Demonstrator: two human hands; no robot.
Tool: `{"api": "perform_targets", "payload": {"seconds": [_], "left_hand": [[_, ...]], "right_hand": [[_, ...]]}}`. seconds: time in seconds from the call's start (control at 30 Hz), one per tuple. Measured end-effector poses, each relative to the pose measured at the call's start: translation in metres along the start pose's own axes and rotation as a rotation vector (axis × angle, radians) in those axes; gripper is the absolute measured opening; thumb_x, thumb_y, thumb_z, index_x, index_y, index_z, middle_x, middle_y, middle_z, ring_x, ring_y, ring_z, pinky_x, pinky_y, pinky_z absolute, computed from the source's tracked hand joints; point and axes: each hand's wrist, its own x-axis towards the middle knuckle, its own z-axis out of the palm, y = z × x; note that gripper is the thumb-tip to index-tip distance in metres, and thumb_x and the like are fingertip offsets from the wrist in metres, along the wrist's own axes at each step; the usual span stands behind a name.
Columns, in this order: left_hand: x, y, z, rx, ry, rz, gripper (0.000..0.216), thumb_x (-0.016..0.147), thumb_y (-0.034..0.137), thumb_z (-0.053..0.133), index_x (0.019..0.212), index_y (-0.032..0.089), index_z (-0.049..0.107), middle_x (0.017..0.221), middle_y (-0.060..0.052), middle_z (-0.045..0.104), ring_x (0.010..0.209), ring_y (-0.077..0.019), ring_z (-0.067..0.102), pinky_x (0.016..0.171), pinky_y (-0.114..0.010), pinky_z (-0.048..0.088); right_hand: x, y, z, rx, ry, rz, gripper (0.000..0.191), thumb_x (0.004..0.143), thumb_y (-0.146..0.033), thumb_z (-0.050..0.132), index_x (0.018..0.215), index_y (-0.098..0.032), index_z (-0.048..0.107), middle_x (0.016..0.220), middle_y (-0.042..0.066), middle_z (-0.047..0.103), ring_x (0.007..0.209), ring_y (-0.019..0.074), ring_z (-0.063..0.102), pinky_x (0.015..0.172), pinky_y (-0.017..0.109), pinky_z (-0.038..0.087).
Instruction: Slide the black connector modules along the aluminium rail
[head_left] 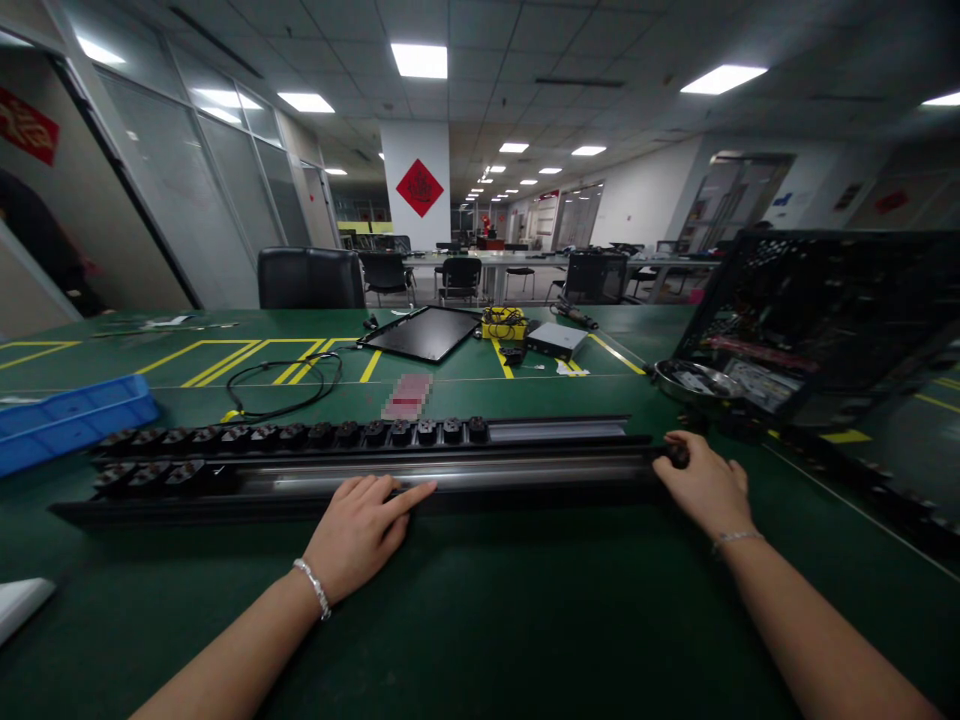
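Note:
A long dark metal channel (525, 472) lies crosswise on the green table in front of me. Several black socket modules (169, 475) sit in its left end. My left hand (367, 525) rests on the channel's near edge, index finger stretched out along it and holding nothing. At the channel's right end, my right hand (705, 485) pinches a small black socket module (677, 455), partly hidden by the fingers. Just behind lies a second channel (559, 430), with a row of black socket modules (346, 432) along most of its length.
A blue bin (71, 425) stands at left, and a black cable (281, 390) lies coiled behind the channels. Farther back are a flat black panel (427, 332), a yellow box (504, 322) and a grey box (556, 340). At right, a metal bowl (694, 382) sits beside an open computer case (817, 320).

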Motion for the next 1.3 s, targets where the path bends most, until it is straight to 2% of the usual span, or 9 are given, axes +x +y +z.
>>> {"api": "perform_targets", "payload": {"seconds": [0.63, 1.3], "left_hand": [[0.0004, 0.0005, 0.0008, -0.002, 0.007, -0.008, 0.051, 0.088, 0.021, 0.044, 0.135, 0.039, 0.038, 0.092, -0.001, 0.057, 0.084, -0.0176, 0.053, 0.078, -0.035, 0.037], [0.0004, 0.0, 0.0005, 0.0, 0.01, -0.001, 0.05, 0.087, 0.021, 0.044, 0.134, 0.039, 0.039, 0.091, -0.001, 0.057, 0.083, -0.0174, 0.053, 0.077, -0.035, 0.038]], "right_hand": [[0.0027, 0.0048, 0.0034, 0.035, 0.02, -0.009, 0.041, 0.073, -0.036, 0.047, 0.111, -0.021, 0.054, 0.11, 0.01, 0.063, 0.108, 0.0304, 0.055, 0.102, 0.055, 0.025], [0.0024, 0.0046, 0.0028, 0.029, 0.042, -0.022, 0.041, 0.072, -0.036, 0.045, 0.108, -0.02, 0.055, 0.106, 0.011, 0.064, 0.104, 0.0292, 0.057, 0.097, 0.05, 0.032]]}}
